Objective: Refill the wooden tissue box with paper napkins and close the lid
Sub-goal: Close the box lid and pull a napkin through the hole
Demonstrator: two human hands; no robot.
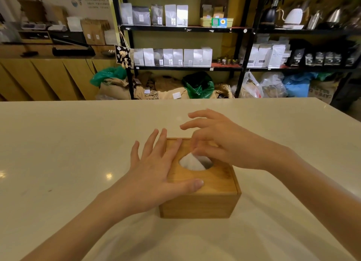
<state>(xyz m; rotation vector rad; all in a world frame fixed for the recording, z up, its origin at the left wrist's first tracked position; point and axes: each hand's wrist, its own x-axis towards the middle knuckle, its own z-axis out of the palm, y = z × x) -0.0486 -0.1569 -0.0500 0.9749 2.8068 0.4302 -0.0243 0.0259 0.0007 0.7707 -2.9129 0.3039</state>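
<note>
A square wooden tissue box stands on the white table in front of me, its lid lying flat on top. A white paper napkin pokes up through the oval hole in the lid. My left hand lies flat on the lid's left side with straight fingers, thumb along the front edge. My right hand hovers over the hole; its thumb and forefinger pinch the napkin's tip while the other fingers spread out. That hand is blurred.
The white table stretches wide on both sides of the box. Behind it stand black shelves with coffee bags and kettles, sacks on the floor, and a wooden counter at the left.
</note>
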